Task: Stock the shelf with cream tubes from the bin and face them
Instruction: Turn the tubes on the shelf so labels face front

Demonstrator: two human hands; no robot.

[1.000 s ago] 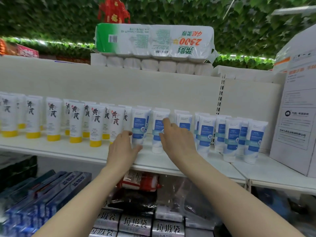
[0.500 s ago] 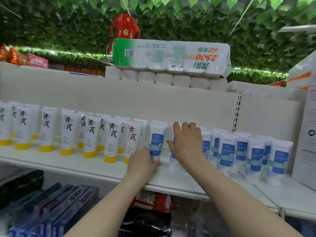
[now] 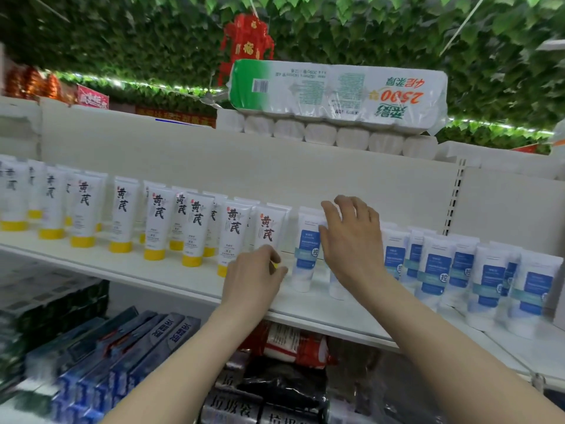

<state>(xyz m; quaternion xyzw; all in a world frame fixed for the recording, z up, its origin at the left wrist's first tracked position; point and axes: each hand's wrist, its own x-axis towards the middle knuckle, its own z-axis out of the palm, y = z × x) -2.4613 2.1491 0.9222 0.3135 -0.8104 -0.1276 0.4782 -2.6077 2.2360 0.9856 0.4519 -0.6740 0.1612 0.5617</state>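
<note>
A white shelf (image 3: 146, 269) carries a row of white cream tubes with yellow caps (image 3: 195, 221) on the left and a row of white tubes with blue labels (image 3: 489, 283) on the right, all standing cap down. My left hand (image 3: 253, 280) curls round the base of the rightmost yellow-capped tube (image 3: 269, 228); a bit of yellow cap shows between the fingers. My right hand (image 3: 351, 240) hovers with loosely spread fingers in front of a blue-labelled tube, mostly hiding it. Another blue-labelled tube (image 3: 307, 252) stands between the hands. No bin is in view.
A wrapped pack of toilet rolls (image 3: 336, 87) lies on top of the shelf unit. Below the shelf are blue boxes (image 3: 122, 362), a red and white packet (image 3: 296, 347) and dark bag packs (image 3: 238, 411). A perforated upright (image 3: 454, 203) divides the back panel.
My left hand shifted from the blue-labelled tube's base to the rightmost yellow-capped tube. My right hand's fingers lifted and spread off the tube tops. The view moved up and left.
</note>
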